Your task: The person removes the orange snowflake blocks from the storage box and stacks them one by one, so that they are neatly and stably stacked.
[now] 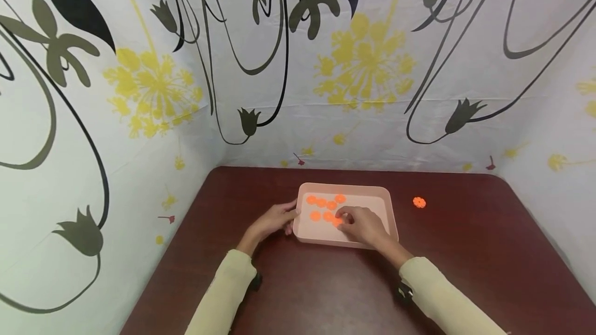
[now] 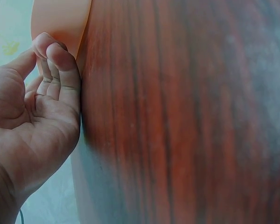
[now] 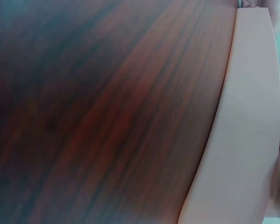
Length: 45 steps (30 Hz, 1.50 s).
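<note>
A dark wooden table (image 1: 465, 262) is seen from above, closed in on three sides by white walls (image 1: 372, 118) printed with yellow flowers and black stems. A shallow pink tray (image 1: 388, 206) is set near the table's middle, and several small orange discs (image 1: 321, 202) are gathered in its left half, lying close together in two loose rows. One more disc, the stray (image 1: 419, 202), is left on the bare wood at 3 o'clock from the tray, well apart from it. The left hand (image 1: 274, 219) is laid against the tray's left wall at 9 o'clock, its fingers (image 2: 60, 65) gently bent and touching the wall from outside; nothing is gripped by it, as the left wrist view shows an open palm beside the pink wall (image 2: 60, 18). The right hand (image 1: 363, 225) is reached into the tray from 5 o'clock, its fingertips curled down onto the nearest discs at the lower right of the cluster. Whether a disc is actually pinched cannot be told, since the fingertips are hidden by the back of the hand. In the right wrist view only blurred wood grain and the tray's outer wall (image 3: 247, 140) are shown, with a sliver of the hand at the right edge. Both forearms are covered by pale yellow sleeves (image 1: 223, 293), entering from 6 o'clock.
</note>
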Available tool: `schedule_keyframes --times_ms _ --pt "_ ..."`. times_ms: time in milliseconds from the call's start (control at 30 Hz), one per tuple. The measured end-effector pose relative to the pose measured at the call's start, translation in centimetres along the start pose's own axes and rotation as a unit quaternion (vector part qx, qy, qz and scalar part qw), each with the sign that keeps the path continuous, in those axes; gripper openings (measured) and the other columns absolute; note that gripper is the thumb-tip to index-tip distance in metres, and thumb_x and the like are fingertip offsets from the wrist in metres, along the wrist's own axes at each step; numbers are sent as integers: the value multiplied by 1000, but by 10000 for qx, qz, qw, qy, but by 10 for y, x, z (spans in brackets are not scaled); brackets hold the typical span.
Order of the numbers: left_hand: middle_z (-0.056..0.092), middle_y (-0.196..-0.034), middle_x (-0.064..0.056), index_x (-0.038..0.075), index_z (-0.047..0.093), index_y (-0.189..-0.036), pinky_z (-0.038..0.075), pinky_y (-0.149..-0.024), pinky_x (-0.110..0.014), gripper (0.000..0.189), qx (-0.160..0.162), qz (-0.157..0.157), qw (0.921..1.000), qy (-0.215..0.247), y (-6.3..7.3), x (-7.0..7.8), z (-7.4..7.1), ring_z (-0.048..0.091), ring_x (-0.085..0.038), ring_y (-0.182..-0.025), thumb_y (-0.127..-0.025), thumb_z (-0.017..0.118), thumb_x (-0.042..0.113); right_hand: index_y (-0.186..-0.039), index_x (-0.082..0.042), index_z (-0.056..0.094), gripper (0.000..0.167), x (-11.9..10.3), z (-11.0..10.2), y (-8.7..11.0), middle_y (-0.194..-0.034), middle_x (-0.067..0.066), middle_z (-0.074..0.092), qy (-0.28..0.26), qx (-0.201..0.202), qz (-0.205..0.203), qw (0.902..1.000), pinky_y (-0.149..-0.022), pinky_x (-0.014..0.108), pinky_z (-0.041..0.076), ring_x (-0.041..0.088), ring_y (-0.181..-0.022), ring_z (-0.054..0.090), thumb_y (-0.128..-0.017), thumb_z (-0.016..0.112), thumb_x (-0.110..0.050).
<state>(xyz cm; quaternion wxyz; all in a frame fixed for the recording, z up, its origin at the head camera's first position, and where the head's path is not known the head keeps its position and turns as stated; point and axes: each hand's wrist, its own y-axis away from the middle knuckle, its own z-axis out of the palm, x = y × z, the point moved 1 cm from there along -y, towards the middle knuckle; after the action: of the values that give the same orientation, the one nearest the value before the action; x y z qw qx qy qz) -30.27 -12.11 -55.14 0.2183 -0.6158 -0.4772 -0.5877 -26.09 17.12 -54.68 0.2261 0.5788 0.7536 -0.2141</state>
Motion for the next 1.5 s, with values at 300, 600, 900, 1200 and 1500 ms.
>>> schedule_keyframes --times_ms 300,600,900,1200,1500 --pt "58 -72 -2 21 36 -166 55 -61 -25 59 -57 -17 10000 47 -4 -4 -1 58 -13 -61 -111 56 32 -105 -17 79 17 0 4 -4 -75 -11 63 379 137 -267 9988 -66 26 43 5 -69 52 -90 85 -22" --pt "58 -72 -2 23 36 -166 55 -61 -25 60 -5 -64 9999 79 -3 -4 -2 58 -12 -60 -110 58 33 -109 -13 78 20 1 -5 -3 -74 -11 61 627 506 -609 9949 -64 24 43 4 -68 52 -91 82 -19" --pt "59 -72 -3 21 35 -166 55 -61 -25 61 -22 -24 10000 -8 -3 -3 -3 58 -13 -60 -111 57 32 -111 -10 77 23 12 -32 2 -76 -10 64 568 503 -764 9942 -62 21 43 4 -69 52 -90 84 -16" --pt "59 -73 -3 21 36 -166 55 -61 -26 61 -4 -45 10000 16 -2 -3 -5 58 -13 -60 -110 58 32 -111 -11 76 26 29 -54 14 -76 -10 62 418 903 -850 9914 -61 21 45 5 -70 56 -88 87 -16" --pt "60 -73 -3 22 35 -166 57 -62 -26 62 -18 -54 10000 11 -3 -5 -5 59 -13 -61 -110 59 32 -110 -14 75 26 54 -69 28 -75 -9 60 406 1373 -929 9853 -58 21 43 3 -67 53 -87 87 -14"
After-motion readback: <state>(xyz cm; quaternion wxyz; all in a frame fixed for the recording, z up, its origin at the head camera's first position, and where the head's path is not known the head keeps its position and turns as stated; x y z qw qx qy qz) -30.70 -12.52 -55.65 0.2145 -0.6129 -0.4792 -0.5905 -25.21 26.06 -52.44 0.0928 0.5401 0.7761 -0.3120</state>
